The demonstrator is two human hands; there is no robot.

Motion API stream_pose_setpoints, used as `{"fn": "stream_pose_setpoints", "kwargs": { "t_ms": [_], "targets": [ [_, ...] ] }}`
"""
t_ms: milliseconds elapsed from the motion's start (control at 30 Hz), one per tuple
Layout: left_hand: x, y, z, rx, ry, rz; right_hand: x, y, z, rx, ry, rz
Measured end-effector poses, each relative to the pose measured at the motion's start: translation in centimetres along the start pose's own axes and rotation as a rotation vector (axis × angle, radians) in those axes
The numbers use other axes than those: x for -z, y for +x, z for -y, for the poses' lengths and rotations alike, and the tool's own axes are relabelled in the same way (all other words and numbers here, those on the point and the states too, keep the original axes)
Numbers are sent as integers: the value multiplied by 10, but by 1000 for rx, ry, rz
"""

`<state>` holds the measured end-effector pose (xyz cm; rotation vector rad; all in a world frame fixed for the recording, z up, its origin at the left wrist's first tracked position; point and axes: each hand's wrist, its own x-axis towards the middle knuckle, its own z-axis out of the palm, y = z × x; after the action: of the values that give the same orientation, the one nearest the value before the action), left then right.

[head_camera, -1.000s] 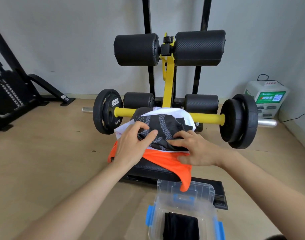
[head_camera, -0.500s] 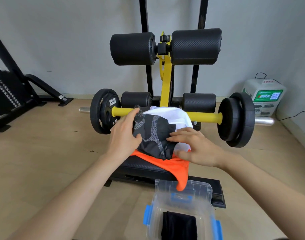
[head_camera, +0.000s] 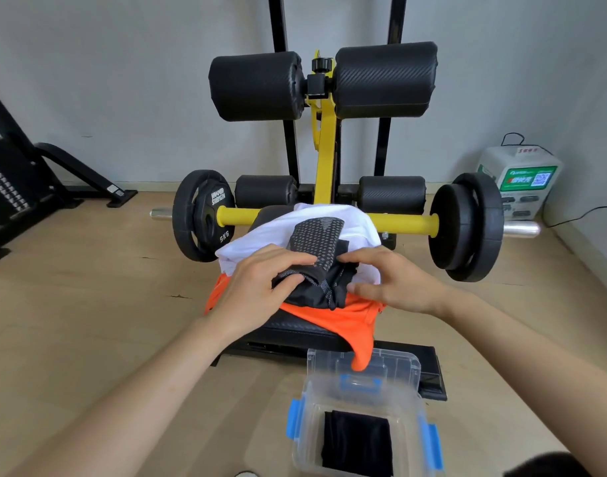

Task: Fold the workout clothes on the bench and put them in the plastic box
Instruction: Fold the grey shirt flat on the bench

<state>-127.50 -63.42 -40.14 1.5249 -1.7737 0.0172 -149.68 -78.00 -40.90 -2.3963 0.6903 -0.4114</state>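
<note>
- the left weight plate (head_camera: 205, 216) carried "hammer strength" in white raised lettering.
- the same plate was marked "5kg" near its lower edge.
- the white box (head_camera: 501, 166) by the wall bore a green label (head_camera: 522, 180) with a qr code; its wording was illegible.

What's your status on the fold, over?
Left hand grips black patterned garment; right hand on its edge, grip unclear. White shirt, orange shirt beneath. Plastic box open, orange hem hanging at its lid.

Bright, even, soft indoor light, faint shadows, wide-angle bowing at the edges, slight overall softness.
</note>
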Motion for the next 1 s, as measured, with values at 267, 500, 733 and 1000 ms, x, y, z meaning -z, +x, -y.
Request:
{"fn": "stream_pose_setpoints", "kwargs": {
  "t_ms": [267,500,733,1000],
  "targets": [
    [-11,-2,-12,-17,-81,29,-7,6,-7,-6,41,-151],
    [-11,-3,-16,57,-137,247,1,8,-5,217,-207,-93],
    [1,8,-13,384,-149,-201,-3,8,2,90,42,1],
    [-8,17,-21,520,360,146,-9,11,1,139,-30,-72]
  ]
}}
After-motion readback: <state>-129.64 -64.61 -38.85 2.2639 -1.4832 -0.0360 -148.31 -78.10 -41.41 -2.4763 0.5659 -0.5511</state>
